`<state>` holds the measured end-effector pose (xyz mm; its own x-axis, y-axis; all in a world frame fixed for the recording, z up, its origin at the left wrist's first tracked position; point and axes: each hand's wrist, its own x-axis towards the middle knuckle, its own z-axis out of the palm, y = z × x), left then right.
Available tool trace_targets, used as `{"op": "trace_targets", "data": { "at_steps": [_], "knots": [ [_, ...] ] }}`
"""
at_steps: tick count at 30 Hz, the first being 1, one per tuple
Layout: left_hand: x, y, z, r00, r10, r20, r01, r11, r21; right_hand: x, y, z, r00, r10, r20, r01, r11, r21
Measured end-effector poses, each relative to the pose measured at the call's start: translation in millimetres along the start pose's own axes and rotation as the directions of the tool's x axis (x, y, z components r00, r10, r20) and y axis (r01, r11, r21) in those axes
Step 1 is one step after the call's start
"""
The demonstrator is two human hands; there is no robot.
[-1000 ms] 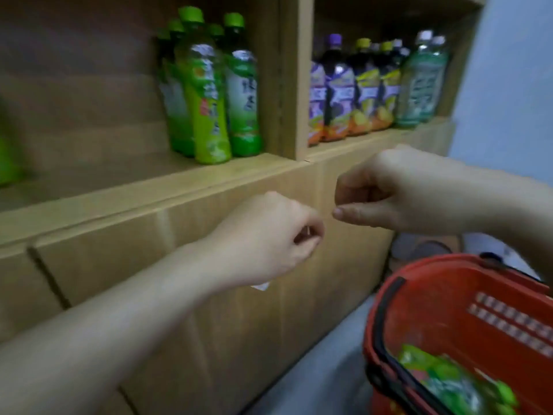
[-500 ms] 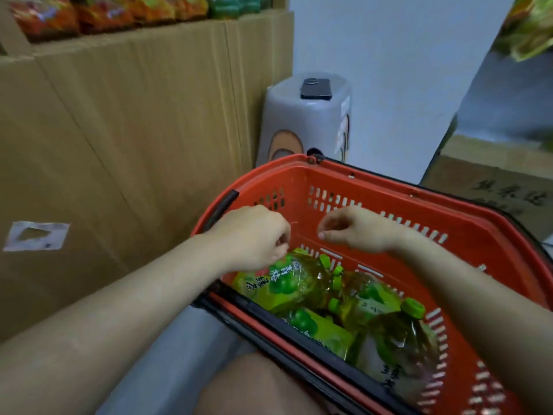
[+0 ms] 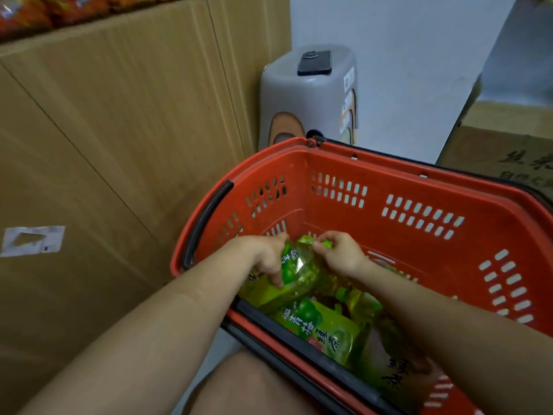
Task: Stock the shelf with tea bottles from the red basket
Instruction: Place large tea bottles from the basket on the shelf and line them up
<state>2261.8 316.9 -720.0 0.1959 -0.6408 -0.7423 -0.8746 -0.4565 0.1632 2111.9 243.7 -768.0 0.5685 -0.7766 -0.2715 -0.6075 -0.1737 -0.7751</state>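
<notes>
A red basket with black handles sits low in front of me. Several green-labelled tea bottles lie on their sides in its near left corner. My left hand is closed around the body of the top tea bottle. My right hand grips the same bottle at its neck, by the green cap. Another tea bottle lies below it, partly under my arms. Only the shelf's brown front panel shows at left; its upper tiers are out of view.
A grey plastic stool with a dark phone on top stands behind the basket against a pale wall. A cardboard box sits at the right. My knee is under the basket's near edge.
The view dropped from the shelf to the basket. Both hands went down into the basket and closed on the top tea bottle.
</notes>
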Motion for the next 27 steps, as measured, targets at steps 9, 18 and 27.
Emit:
{"op": "trace_targets", "data": {
  "at_steps": [9,18,27],
  "knots": [
    [-21,-19,-19,0.924,0.259,-0.282,-0.383,0.635,-0.671,-30,-75,-101,0.897,-0.441,-0.035,0.438,0.896,-0.067],
    [-47,9,-13,0.794,0.452,-0.408,-0.604,0.506,-0.616,-54,-65,-144,0.986,-0.162,-0.037,0.166,0.974,0.157],
    [-36,3,-7,0.864,0.291,-0.410,-0.383,0.909,-0.162,-96,18,-124,0.834,0.328,0.445,-0.057,0.852,-0.521]
  ]
}}
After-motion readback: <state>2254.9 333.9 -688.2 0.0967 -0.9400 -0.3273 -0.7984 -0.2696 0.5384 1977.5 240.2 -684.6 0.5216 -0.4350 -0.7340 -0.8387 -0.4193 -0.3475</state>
